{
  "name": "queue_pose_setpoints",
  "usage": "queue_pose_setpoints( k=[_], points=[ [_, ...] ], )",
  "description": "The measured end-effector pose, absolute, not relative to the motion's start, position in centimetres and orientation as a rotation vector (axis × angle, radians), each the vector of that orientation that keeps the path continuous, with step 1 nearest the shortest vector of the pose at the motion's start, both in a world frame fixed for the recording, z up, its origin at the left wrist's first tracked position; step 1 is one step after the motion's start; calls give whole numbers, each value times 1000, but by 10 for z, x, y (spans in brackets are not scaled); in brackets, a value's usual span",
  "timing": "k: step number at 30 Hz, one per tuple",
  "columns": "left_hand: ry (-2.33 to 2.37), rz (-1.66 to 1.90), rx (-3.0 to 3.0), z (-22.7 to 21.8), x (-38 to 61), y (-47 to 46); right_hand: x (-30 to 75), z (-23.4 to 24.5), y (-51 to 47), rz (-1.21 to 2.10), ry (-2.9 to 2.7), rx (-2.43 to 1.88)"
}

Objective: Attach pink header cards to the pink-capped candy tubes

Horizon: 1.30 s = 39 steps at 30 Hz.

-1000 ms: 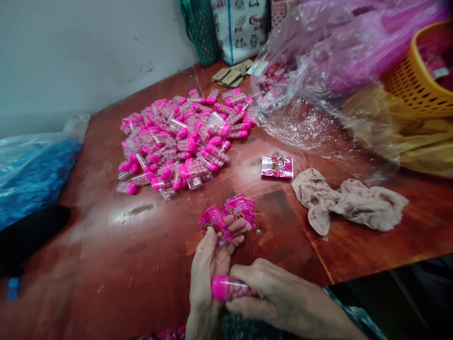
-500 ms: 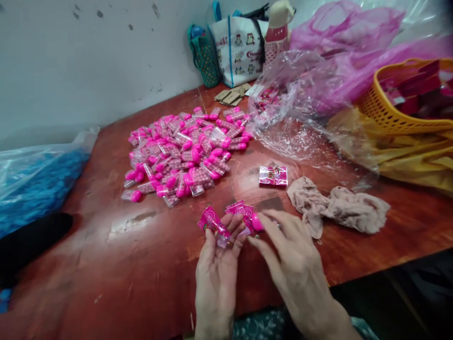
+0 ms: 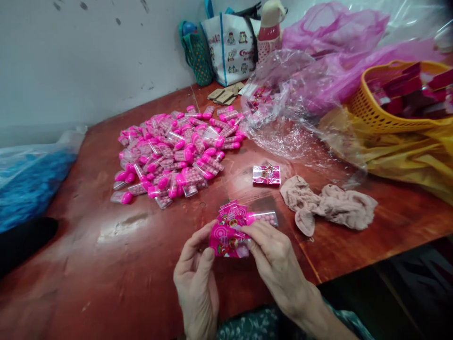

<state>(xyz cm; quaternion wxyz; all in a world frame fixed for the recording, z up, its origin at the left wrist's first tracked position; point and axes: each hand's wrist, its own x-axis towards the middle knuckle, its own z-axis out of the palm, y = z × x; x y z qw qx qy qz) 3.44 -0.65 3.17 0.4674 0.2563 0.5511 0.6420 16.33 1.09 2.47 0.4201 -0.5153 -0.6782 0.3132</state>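
Note:
Both hands pinch one pink printed packet (image 3: 226,241) over the red table's near edge. My left hand (image 3: 196,278) grips its left side between thumb and fingers. My right hand (image 3: 274,257) grips its right side. Just behind the packet lie more pink packets (image 3: 232,213) and a clear tube with a pink cap (image 3: 262,218), flat on the table by my right fingertips. A big heap of the same pink-capped tubes (image 3: 177,151) filled with small candies lies farther back, left of centre.
A single pink packet (image 3: 266,174) and a crumpled beige cloth (image 3: 327,204) lie to the right. Clear and pink plastic bags (image 3: 300,94), an orange basket (image 3: 385,113) and yellow cloth fill the right. A blue bag (image 3: 31,174) sits left. Tote bags (image 3: 226,45) stand by the wall.
My right hand carried a pink-capped tube forward from near my body, laid it on the table, and now grips the packet that my left hand was holding alone.

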Motion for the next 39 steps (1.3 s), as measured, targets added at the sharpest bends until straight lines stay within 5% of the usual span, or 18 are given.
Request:
queue_pose_setpoints(
  k=[15, 22, 39],
  points=[
    [1551, 1583, 761, 17, 21, 3, 163, 2, 8, 845, -1877, -1236],
    [1583, 1196, 1195, 30, 19, 10, 167, -15, -9, 829, -2027, -1194],
    [1565, 1551, 664, 13, 18, 4, 153, 2, 12, 928, -1795, -1257]
  ],
)
